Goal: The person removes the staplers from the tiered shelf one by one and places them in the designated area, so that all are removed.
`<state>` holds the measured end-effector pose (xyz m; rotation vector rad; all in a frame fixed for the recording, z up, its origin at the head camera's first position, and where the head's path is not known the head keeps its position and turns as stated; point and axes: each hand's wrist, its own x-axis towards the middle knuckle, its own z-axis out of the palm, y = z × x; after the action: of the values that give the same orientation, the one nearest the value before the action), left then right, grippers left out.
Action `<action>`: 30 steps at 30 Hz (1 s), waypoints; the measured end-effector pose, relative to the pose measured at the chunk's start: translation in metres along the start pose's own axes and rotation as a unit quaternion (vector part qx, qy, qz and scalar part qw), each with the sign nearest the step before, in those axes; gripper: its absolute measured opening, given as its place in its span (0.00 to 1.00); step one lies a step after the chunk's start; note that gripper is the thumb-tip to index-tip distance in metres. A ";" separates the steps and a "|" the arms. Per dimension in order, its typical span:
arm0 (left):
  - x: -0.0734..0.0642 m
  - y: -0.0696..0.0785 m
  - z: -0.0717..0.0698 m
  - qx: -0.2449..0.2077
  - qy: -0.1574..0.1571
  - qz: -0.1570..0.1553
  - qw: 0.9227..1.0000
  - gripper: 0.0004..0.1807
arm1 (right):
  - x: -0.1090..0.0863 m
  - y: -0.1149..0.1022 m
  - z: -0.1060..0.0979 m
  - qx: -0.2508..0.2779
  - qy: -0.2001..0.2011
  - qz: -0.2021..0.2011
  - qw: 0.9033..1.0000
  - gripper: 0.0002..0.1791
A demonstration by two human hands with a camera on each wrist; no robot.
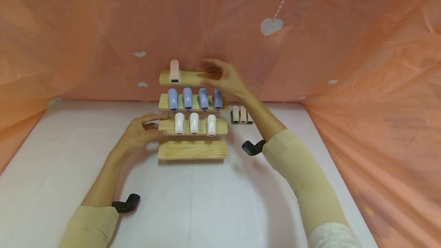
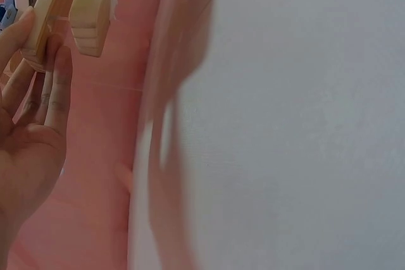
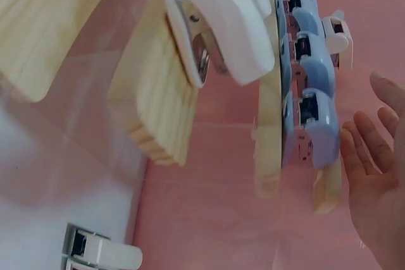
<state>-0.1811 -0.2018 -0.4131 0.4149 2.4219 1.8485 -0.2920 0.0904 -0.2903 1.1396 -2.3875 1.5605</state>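
A tiered wooden stand holds small staplers on its boards. My left hand grips the left end of the second board from the bottom, thumb on one face and fingers on the other in the left wrist view. Three white staplers sit on that board. Several lavender-blue staplers stand on the board above, and one pink stapler is at the left of the top board. My right hand, slightly blurred, is at the top board's right end, fingers loosely bent with nothing visible between them.
Three more small staplers stand side by side on the white table right of the stand, the rightmost partly hidden by my forearm. An orange-pink sheet hangs behind and along the sides. Black wrist cameras stick out from both wrists.
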 end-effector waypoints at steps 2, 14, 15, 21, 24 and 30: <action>-0.001 0.000 0.000 0.001 -0.001 -0.001 1.000 0.30 | 0.002 -0.002 0.004 -0.009 -0.004 0.009 1.000 0.32; -0.005 0.000 -0.001 0.020 0.004 -0.009 1.000 0.30 | 0.024 -0.012 0.026 -0.015 -0.037 0.055 0.998 0.38; -0.005 -0.001 -0.001 0.020 0.004 -0.010 1.000 0.30 | 0.025 -0.012 0.028 -0.020 -0.038 0.055 0.998 0.39; -0.006 -0.002 -0.001 0.001 -0.004 0.000 1.000 0.29 | 0.031 -0.015 0.036 -0.023 -0.046 0.054 0.997 0.40; -0.007 -0.002 -0.002 -0.002 -0.008 -0.001 1.000 0.29 | 0.034 -0.015 0.040 -0.032 -0.051 0.063 0.996 0.41; -0.009 -0.001 -0.003 0.005 -0.005 -0.001 1.000 0.29 | 0.039 -0.019 0.049 -0.056 -0.056 0.081 0.994 0.42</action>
<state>-0.1732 -0.2070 -0.4139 0.4218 2.4261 1.8295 -0.2929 0.0259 -0.2830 1.0631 -2.6642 1.4187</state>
